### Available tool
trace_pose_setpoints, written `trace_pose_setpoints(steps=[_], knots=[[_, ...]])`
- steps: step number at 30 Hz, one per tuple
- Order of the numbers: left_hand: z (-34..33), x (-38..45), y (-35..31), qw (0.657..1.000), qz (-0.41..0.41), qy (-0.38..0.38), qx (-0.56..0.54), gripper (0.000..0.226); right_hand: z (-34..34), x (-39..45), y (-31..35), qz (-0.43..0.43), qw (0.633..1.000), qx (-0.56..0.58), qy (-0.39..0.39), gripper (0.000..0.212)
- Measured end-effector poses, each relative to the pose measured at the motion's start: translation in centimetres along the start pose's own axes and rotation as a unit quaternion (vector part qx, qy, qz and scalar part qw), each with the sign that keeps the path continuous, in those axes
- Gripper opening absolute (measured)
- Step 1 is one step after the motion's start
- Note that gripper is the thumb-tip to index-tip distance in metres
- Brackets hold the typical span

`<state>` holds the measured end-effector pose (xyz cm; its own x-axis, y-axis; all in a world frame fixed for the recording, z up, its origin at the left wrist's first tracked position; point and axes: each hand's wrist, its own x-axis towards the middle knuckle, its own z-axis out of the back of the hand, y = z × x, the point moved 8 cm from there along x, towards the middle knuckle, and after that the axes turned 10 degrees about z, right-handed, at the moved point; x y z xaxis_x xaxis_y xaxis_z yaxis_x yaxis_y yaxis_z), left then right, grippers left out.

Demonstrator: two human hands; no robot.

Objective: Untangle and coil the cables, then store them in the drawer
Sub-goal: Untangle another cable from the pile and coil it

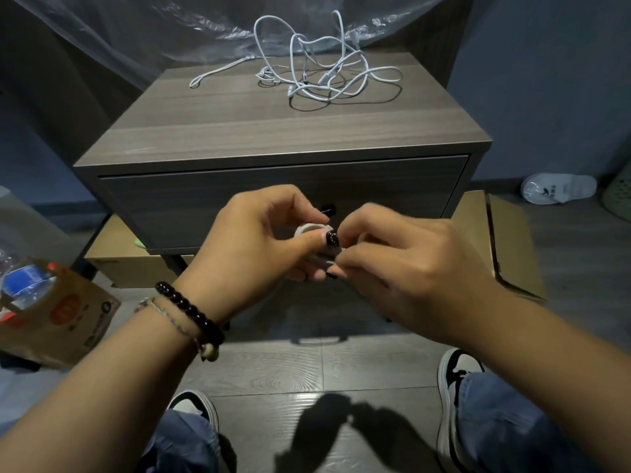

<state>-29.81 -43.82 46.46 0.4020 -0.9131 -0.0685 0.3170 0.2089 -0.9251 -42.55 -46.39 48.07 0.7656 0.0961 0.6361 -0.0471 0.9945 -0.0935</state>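
Observation:
A small white coiled cable [312,230] sits between both hands in front of the drawer. My left hand [259,244] grips the coil with thumb and curled fingers. My right hand [403,264] pinches the coil's right side, its fingers hiding most of it. The grey drawer front [205,206] of the nightstand is closed, and its dark knob [328,210] peeks out above my fingers. On the back of the nightstand top [266,131] lies a tangle of white cables [324,73], with one loose end [205,76] trailing left.
Flat cardboard boxes [512,240] lie under and right of the nightstand. A cardboard box with a blue bottle [51,302] stands at the left. A white slipper [556,192] lies on the floor at the right. My shoes [457,370] are on the grey floor below.

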Motion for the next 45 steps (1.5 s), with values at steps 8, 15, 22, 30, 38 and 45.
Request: trace_pose_setpoints(steps=[8,15,22,30,38,45], knots=[[0.3,0.0,-0.6,0.997,-0.008,0.063,-0.051,0.029,-0.3,-0.3,-3.0,-0.096,0.981,0.166,-0.010,0.014],[0.2,0.0,-0.4,0.995,-0.013,0.086,-0.050,0.025,-0.3,-0.2,-3.7,-0.120,0.956,0.266,0.031,0.006],[-0.5,0.1,-0.2,0.987,-0.027,0.133,-0.085,0.025,0.1,-0.8,-5.1,-0.246,0.890,0.385,0.011,0.011],[-1.7,-0.1,-0.3,0.957,-0.039,0.238,-0.163,0.021,-1.9,-2.4,-5.2,-0.368,0.736,0.561,0.086,0.011],[-1.2,-0.3,-0.7,0.968,-0.084,0.204,-0.119,0.022,-2.0,-2.2,-4.8,-0.385,0.749,0.535,0.073,0.016],[-0.8,-0.1,-0.9,0.983,-0.108,0.139,-0.059,0.029,-2.4,-2.8,-5.6,-0.431,0.755,0.492,0.042,0.018]])
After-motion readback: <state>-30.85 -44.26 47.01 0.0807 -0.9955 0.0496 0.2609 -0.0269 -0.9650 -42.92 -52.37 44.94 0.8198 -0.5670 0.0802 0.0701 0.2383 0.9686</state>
